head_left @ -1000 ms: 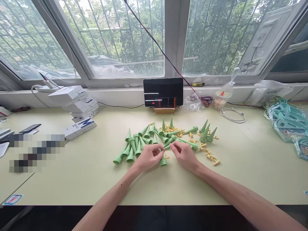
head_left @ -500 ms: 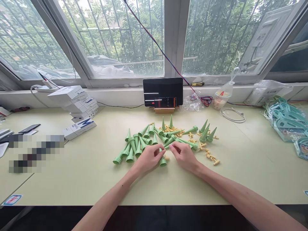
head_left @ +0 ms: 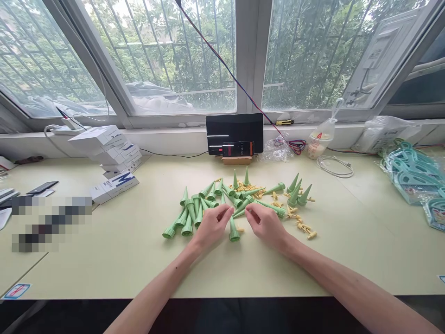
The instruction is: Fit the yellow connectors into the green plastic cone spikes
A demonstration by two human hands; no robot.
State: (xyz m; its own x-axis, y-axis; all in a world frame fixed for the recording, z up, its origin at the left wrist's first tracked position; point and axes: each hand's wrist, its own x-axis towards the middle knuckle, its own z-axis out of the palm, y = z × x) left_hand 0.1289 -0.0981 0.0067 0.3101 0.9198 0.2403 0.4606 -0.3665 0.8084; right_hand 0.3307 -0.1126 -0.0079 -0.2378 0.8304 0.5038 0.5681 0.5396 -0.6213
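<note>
Between and beyond my hands lies a loose heap of green plastic cone-shaped spikes point(head_left: 189, 211) with ribbed collars. My left hand point(head_left: 213, 226) is closed at the heap's near side, thumb and fingertips pressed together. Whatever it may pinch is hidden. Across a small gap, my right hand point(head_left: 266, 225) is also closed in a pinch, and its contents are too small to make out. One green spike point(head_left: 234, 232) lies between the hands, collar toward me, beside a small yellow plastic piece point(head_left: 240, 229). Several yellow T-shaped pieces point(head_left: 306, 229) are scattered to the right.
A tablet point(head_left: 234, 130) with a phone point(head_left: 238, 149) before it stands at the back. White boxes point(head_left: 114, 185) are stacked to the left. On the right are a bagged cup point(head_left: 320, 139), a coiled white cable point(head_left: 335, 167) and teal plastic items point(head_left: 413, 171) in clear wrapping.
My left hand has shifted slightly left, widening the gap to my right hand and uncovering more of the spike between them. My right hand stays nearly in place.
</note>
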